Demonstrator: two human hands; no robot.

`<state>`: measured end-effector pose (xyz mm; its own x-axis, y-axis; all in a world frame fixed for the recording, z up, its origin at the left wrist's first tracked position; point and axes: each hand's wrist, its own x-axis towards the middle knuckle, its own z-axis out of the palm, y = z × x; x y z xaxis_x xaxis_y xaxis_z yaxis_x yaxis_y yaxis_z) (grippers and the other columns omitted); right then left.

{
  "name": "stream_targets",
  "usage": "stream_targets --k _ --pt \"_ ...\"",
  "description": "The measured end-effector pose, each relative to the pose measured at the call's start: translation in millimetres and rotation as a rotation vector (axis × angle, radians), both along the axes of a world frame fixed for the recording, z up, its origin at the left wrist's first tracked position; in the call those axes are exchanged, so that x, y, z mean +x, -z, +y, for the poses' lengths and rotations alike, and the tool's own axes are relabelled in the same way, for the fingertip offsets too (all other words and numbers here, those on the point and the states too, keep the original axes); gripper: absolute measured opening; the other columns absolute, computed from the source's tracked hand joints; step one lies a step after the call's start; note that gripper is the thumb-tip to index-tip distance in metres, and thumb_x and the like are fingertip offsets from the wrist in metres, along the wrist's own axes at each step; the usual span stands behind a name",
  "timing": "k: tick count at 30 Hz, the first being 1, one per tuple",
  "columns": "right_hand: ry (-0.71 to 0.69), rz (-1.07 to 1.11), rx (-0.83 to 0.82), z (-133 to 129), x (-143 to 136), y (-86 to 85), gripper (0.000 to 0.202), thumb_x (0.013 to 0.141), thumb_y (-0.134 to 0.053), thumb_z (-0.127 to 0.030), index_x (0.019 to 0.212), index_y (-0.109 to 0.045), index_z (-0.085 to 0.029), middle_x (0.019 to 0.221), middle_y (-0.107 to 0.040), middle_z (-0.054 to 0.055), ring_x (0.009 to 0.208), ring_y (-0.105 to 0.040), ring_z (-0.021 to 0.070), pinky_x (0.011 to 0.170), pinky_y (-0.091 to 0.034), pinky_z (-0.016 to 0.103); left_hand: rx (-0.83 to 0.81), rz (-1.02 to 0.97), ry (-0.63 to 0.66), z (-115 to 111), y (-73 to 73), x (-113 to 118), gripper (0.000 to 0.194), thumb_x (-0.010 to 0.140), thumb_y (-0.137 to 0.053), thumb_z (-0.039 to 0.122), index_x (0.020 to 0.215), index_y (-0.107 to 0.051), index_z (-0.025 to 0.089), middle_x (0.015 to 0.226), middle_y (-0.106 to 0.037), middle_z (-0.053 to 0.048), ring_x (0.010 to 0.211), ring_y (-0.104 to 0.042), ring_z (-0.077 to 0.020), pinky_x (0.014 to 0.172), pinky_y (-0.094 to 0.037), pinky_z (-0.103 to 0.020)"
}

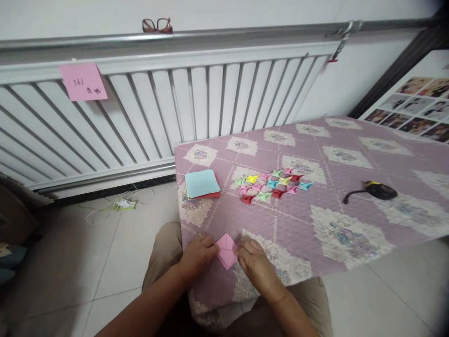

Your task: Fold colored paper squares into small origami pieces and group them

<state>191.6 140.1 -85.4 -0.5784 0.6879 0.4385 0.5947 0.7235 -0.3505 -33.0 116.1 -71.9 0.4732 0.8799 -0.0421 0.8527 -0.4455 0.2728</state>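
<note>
A folded pink origami paper point(227, 252) lies near the table's front edge, turned so that it looks like a diamond with crease lines across it. At its left corner, my left hand point(199, 255) has its fingers closed on the paper. My right hand point(255, 262) pinches the opposite corner, the fingertips curled inward. Beyond the hands sits a stack of square coloured paper point(202, 183), light blue on top with red and yellow edges showing. To the right of that stack, several small folded paper pieces point(272, 184) in pink, red, green, yellow and blue stand in rows.
A purple patterned tablecloth point(291, 224) covers the table. Toward the right lies a black object with a thin arm point(382, 191). A white radiator point(196, 93) runs behind, with a pink note point(83, 82) on it and glasses point(157, 26) on the pipe above. A power strip point(125, 204) rests on the floor.
</note>
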Motion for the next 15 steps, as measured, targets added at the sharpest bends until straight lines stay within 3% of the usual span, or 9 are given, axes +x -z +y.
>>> stream_targets --k 6,15 --pt "-0.005 -0.009 -0.015 -1.6 0.5 -3.0 0.015 0.088 -0.053 -0.013 0.079 -0.064 -0.019 0.081 -0.062 0.004 0.078 -0.051 0.0180 0.078 -0.041 0.033 0.122 0.092 0.135 1.7 -0.3 -4.2 0.019 0.097 -0.042 0.023 0.104 -0.060 0.022 0.093 -0.060 -0.002 0.082 -0.050 -0.0189 0.070 -0.040 -0.030" --pt "-0.016 -0.037 -0.031 -3.4 1.0 -3.9 0.013 0.088 -0.053 -0.014 0.084 -0.065 -0.019 0.082 -0.062 0.004 0.080 -0.051 0.0190 0.078 -0.042 0.034 0.135 0.156 0.180 3.8 -1.2 -5.5 0.018 0.097 -0.042 0.022 0.105 -0.058 0.022 0.091 -0.059 -0.003 0.081 -0.051 -0.0180 0.068 -0.040 -0.029"
